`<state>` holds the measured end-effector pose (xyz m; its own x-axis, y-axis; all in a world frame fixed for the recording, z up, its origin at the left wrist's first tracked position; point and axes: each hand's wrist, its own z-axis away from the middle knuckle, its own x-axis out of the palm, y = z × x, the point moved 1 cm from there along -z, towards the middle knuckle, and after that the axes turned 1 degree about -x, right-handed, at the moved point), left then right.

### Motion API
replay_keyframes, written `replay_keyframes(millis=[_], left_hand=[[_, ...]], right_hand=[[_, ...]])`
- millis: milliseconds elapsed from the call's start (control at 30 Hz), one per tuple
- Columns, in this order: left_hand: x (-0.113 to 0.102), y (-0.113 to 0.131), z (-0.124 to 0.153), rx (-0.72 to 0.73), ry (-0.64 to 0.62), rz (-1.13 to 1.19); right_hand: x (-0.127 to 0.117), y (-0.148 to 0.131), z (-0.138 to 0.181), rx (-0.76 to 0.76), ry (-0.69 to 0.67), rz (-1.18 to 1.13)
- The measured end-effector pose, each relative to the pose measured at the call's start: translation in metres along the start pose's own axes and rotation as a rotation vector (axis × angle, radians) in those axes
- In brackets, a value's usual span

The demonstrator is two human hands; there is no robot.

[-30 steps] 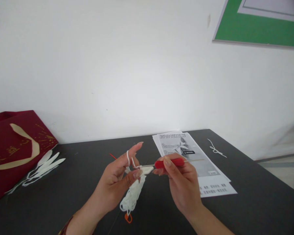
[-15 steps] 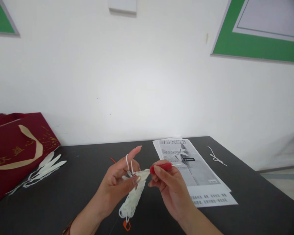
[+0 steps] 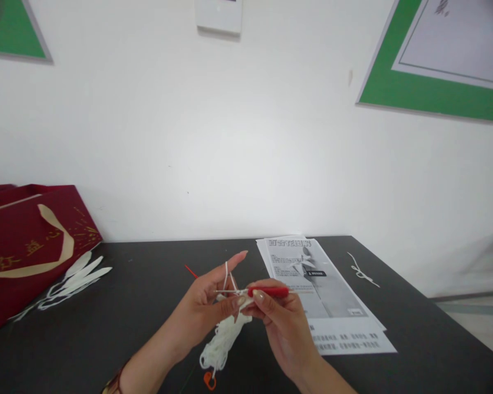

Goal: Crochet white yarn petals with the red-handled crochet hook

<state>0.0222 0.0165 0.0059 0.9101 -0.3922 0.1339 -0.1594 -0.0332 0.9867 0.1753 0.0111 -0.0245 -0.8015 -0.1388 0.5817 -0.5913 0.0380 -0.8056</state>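
Dark table — hook in right hand.

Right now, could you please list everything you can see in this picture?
hook: one, red handle, in the right hand
yarn: one, white, hanging from the left hand
marker: one, orange, at the yarn's lower end
sheets: a few, black on white, table, right of the hands
scrap: one, white, right of the sheets
petals: several, white, beside the bag
bag: one, dark red, table's left end
table: one, dark grey
posters: two, green-edged, on the wall
left hand: holds the yarn
right hand: grips the hook
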Motion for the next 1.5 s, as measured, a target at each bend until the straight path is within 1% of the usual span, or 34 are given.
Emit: replay_keyframes(millis=[133, 233, 333, 400, 467, 533, 633, 733, 833, 900, 1000, 1133, 1267, 1500], left_hand=[[-0.004, -0.003, 0.000, -0.011, -0.053, 0.048], [-0.005, -0.008, 0.001, 0.006, -0.022, 0.205], [-0.002, -0.013, 0.002, 0.006, 0.003, 0.338], [0.000, -0.013, 0.003, 0.012, 0.026, 0.382], [0.001, -0.012, 0.004, 0.029, 0.071, 0.415], [0.000, -0.010, 0.004, 0.051, 0.103, 0.417], [-0.002, -0.008, 0.003, 0.080, 0.093, 0.350], [-0.006, -0.008, 0.003, 0.123, 0.087, 0.259], [-0.007, -0.008, 0.003, 0.115, 0.025, 0.271], [-0.005, -0.007, 0.004, 0.082, -0.046, 0.360], [-0.001, -0.004, 0.007, 0.090, -0.124, 0.512], [0.001, -0.004, 0.009, 0.056, -0.219, 0.639], [0.000, -0.006, 0.009, 0.032, -0.236, 0.742], [0.006, -0.003, 0.013, 0.049, -0.300, 0.717]], right_hand=[[-0.003, -0.002, 0.003, -0.128, -0.066, 0.114], [-0.003, -0.001, 0.007, -0.172, -0.089, 0.170], [-0.001, -0.001, 0.007, -0.173, -0.124, 0.173], [0.000, 0.000, 0.006, -0.162, -0.135, 0.164], [0.001, 0.000, 0.004, -0.135, -0.115, 0.134], [0.002, 0.002, 0.003, -0.068, -0.102, 0.057], [0.003, 0.003, 0.002, 0.062, -0.108, -0.084], [0.002, 0.001, 0.001, 0.098, -0.107, -0.151], [0.002, -0.002, 0.001, 0.075, -0.117, -0.169], [0.003, -0.003, 0.001, 0.072, -0.140, -0.181], [0.003, -0.004, 0.002, 0.104, -0.180, -0.217], [0.003, -0.005, 0.003, 0.146, -0.185, -0.277], [0.004, -0.010, 0.005, 0.117, -0.242, -0.272], [0.004, -0.018, 0.007, 0.058, -0.307, -0.259]])
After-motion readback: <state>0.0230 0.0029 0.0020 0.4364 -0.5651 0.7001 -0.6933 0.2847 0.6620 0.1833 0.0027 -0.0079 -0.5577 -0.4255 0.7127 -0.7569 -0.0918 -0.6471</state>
